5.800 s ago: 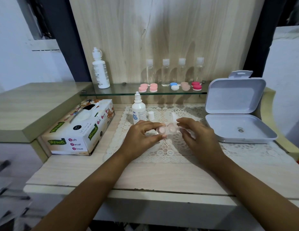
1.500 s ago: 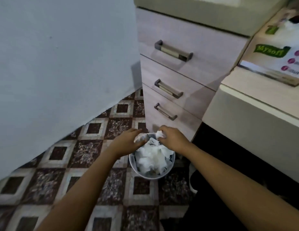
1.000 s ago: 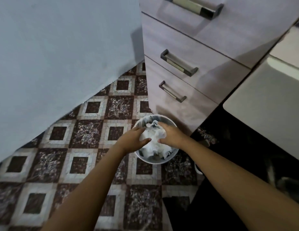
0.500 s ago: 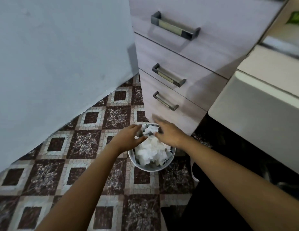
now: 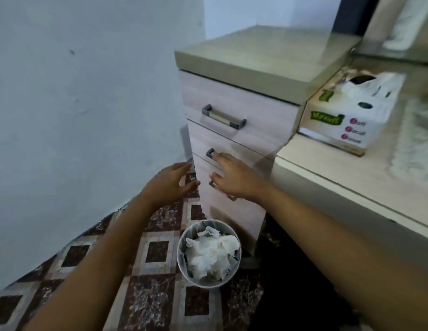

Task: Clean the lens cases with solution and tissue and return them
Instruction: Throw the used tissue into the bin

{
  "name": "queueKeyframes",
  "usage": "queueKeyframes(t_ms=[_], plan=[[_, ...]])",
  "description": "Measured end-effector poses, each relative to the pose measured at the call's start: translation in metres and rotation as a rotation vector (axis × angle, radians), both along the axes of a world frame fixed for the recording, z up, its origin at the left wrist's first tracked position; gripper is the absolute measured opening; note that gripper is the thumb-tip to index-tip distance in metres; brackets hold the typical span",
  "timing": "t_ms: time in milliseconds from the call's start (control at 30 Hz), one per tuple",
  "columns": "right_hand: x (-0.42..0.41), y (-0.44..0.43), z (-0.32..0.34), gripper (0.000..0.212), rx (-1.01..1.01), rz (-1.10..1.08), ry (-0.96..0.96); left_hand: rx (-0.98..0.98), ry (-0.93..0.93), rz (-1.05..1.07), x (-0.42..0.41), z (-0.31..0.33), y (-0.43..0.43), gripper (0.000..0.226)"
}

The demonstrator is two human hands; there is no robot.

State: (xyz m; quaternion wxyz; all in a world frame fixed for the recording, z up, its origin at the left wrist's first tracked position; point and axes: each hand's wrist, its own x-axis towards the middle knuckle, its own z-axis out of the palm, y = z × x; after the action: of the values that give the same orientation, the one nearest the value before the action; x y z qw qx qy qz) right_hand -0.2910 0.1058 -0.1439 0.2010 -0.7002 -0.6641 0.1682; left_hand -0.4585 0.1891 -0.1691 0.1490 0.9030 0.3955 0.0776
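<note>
The left hand (image 5: 168, 182) is held with straight fingers and the thumb spread apart from them, its palm turned toward the other hand, and it holds nothing. The right hand (image 5: 232, 176) is just beside it, fingers loosely spread and also empty. It hovers in front of the pale wood-grain drawer unit (image 5: 244, 111); whether the fingertips touch the drawer front cannot be told. The 2 hands are apart from each other, with a narrow gap between them.

The unit has 3 drawers, each with a grey metal bar handle. The top handle (image 5: 223, 116) is fully in view. Only the left end of the second handle (image 5: 210, 152) shows, right by the right hand's fingertips, and the third handle (image 5: 228, 195) is mostly covered by that hand.

Below the hands, on the brown-and-cream patterned tile floor (image 5: 146, 297), stands a small round pale-grey waste bin (image 5: 182, 266), close to the foot of the drawer unit. It is filled with crumpled white tissue (image 5: 210, 254) that reaches about up to its rim.

To the right, a light wooden desk top (image 5: 351, 177) carries a white cardboard facial tissue box with green and pink print (image 5: 346, 115), set against the side of the drawer unit, with a white sheet (image 5: 366, 88) poking out of its top slot. A pale blue-grey wall (image 5: 77, 103) fills the left side. The far right of the view is blurred.
</note>
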Motion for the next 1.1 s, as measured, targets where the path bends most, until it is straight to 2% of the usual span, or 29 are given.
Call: queueKeyframes(t_ms=[267,400,500,800,1100], plan=[[0.025,-0.043,0.09,0.056,0.204,-0.052,-0.037,0.203,-0.161,-0.079,0.034,0.101,-0.026,0.067],[0.043,-0.07,0.122,0.055,0.279,-0.102,-0.082,0.237,-0.213,-0.131,0.059,0.139,-0.045,0.082],[0.067,-0.097,0.139,0.055,0.322,-0.152,-0.105,0.25,-0.243,-0.184,0.088,0.16,-0.064,0.069],[0.148,-0.194,0.161,0.054,0.335,-0.392,-0.212,0.295,-0.326,-0.418,0.19,0.195,-0.13,0.059],[0.217,-0.287,0.147,0.055,0.26,-0.652,-0.238,0.298,-0.3,-0.67,0.286,0.185,-0.197,0.06]])
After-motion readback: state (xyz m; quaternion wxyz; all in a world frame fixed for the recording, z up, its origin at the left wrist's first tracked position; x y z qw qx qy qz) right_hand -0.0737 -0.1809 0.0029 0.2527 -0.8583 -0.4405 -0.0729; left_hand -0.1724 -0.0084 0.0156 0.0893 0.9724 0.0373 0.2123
